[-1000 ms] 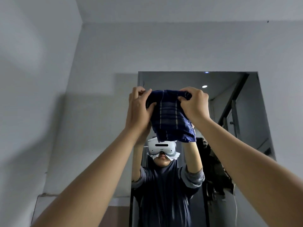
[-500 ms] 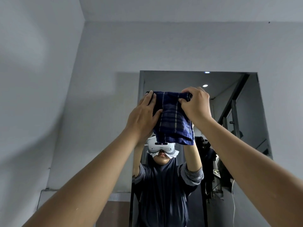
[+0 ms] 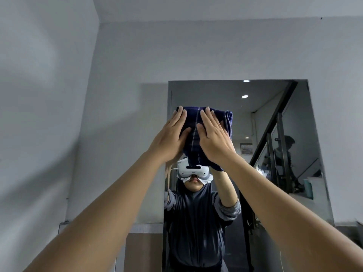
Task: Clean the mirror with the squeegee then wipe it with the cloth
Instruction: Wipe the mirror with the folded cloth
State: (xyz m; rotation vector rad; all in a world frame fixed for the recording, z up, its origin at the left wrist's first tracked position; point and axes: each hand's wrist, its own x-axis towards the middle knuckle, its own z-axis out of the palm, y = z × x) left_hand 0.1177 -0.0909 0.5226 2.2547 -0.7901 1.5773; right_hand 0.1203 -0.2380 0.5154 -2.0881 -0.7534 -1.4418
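Both palms flat, fingers spread: left hand (image 3: 170, 134) & right hand (image 3: 214, 137) pressed folded navy cloth (image 3: 193, 134) onto mirror (image 3: 225, 99) upper-left, under palms. Squeegee not visible; wipe stage, most glass left.

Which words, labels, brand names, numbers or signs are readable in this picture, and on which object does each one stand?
No text is readable.
Headset reflected in the mirror: a dark strip on its front, no legible letters.
Framed picture in the reflection: too small and blurred to read.
Cloth under the left hand and right hand: only stripes, no label.
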